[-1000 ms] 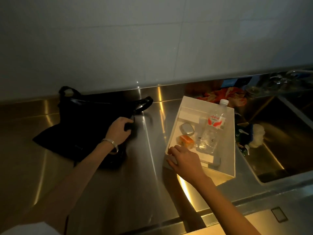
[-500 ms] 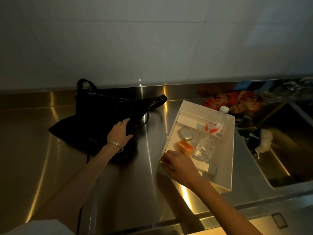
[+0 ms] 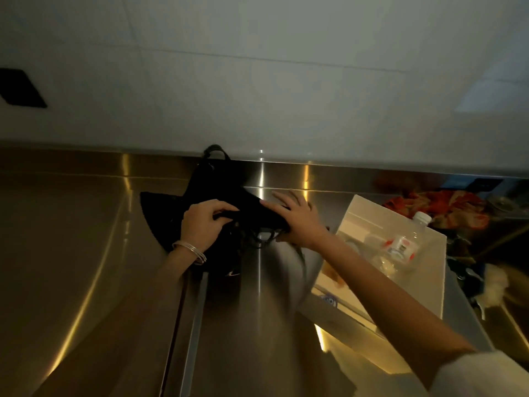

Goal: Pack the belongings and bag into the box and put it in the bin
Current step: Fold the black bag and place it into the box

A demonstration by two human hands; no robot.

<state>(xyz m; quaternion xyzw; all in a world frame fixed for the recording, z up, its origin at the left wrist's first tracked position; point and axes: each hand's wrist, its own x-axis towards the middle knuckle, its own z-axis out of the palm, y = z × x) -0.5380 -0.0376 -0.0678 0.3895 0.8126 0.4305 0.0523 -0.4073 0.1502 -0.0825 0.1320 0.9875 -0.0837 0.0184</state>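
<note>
At the far left the steel table (image 3: 71, 253) lies bare under dim light. Next comes the black bag (image 3: 217, 193), slumped against the back wall with one handle loop sticking up. The left hand (image 3: 201, 224), a bracelet (image 3: 190, 250) at its wrist, has its grip clamped on a fold of the bag's cloth near the top edge, much where it was a moment ago.

The change is on the other side. The right hand (image 3: 294, 219), which half a second ago rested on the near rim of the box, has let go and crossed over to the bag. Its fingers lie spread over the cloth, with the thumb under the edge; the grip looks closed on the bag, though blur makes the hold hard to read. A strap dangles beneath the two hands.

Further right the white box (image 3: 426, 285) sits open on the table, free of both hands, with a water bottle (image 3: 400, 247) lying inside. The other small things in it are hidden by the forearm or too blurred to name.

With both hands on the bag, the likely step is gathering or folding it so it fits into the box. The bin is not in view.
</note>
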